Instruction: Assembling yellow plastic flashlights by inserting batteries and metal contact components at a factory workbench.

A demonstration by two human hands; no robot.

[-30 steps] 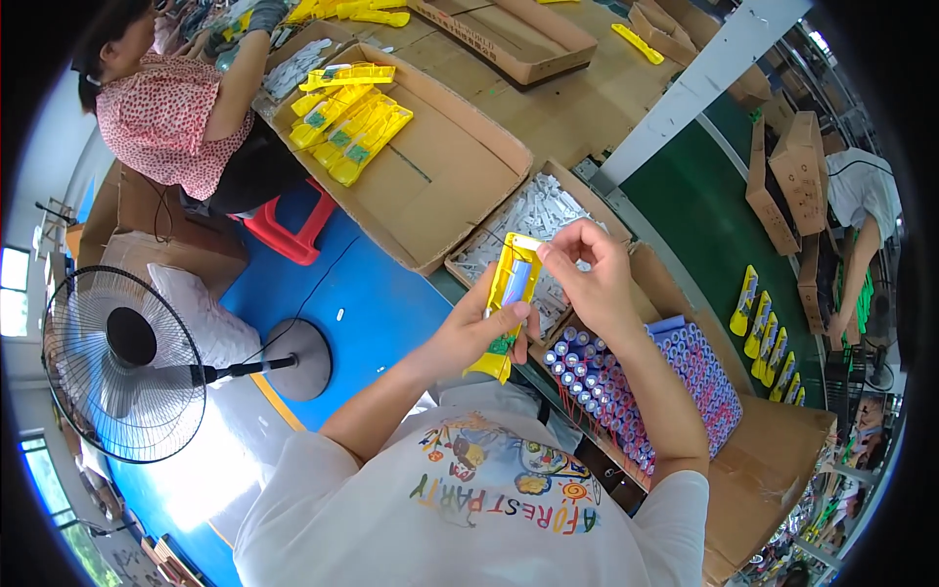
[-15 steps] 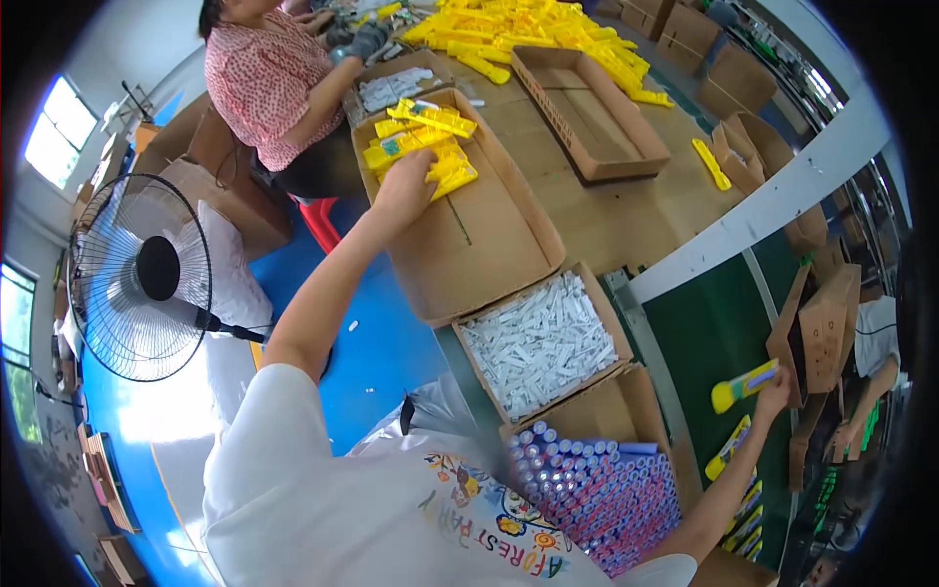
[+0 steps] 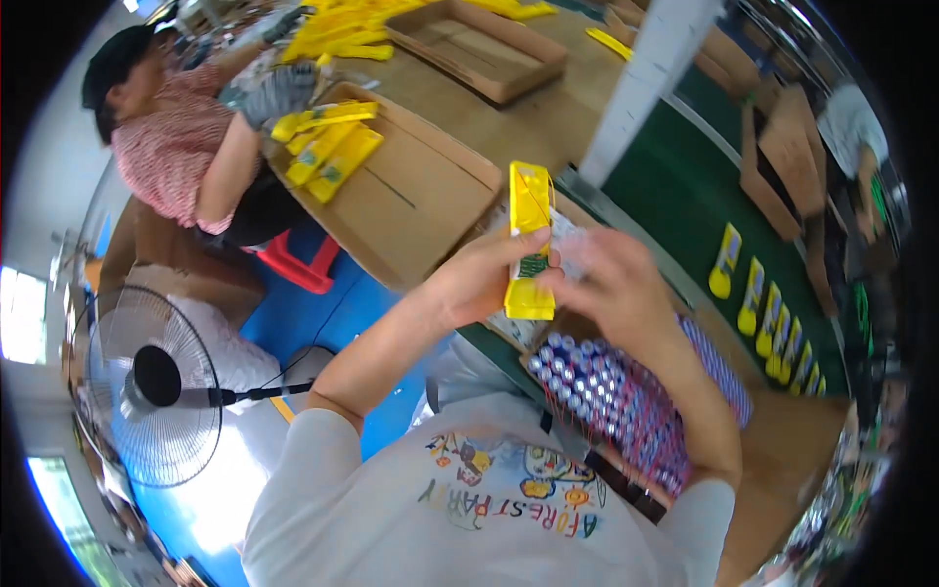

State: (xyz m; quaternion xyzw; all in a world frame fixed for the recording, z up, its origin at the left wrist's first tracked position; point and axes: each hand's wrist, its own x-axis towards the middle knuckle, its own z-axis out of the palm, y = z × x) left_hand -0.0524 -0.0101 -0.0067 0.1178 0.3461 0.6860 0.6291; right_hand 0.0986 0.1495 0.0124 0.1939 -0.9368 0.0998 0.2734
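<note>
In front of my chest my left hand (image 3: 479, 279) grips a long yellow packet (image 3: 529, 201) with a green printed patch, held upright. Close by on its right is my right hand (image 3: 621, 289), smeared by motion, its fingertips near the packet's lower edge. Whether those fingers hold anything is not clear. Beneath both hands, a carton of small white pieces (image 3: 496, 217) is mostly hidden. Nearer my body a carton holds many purple-blue tubes (image 3: 626, 406) with pale round ends. More yellow packets (image 3: 337, 157) lie in the far end of a shallow cardboard tray (image 3: 430, 210).
A co-worker with gloved hands (image 3: 279, 95) sits at the far left by a heap of yellow packets (image 3: 342, 29). Several filled yellow packets (image 3: 753, 293) lie in a row on the green belt (image 3: 665, 186). A white post (image 3: 641, 88) rises beside it. A fan (image 3: 152, 382) stands left.
My left hand has come back from the tray with a yellow packet. The right hand has left the packet on the belt and moved in beside the left. The view has shifted.
</note>
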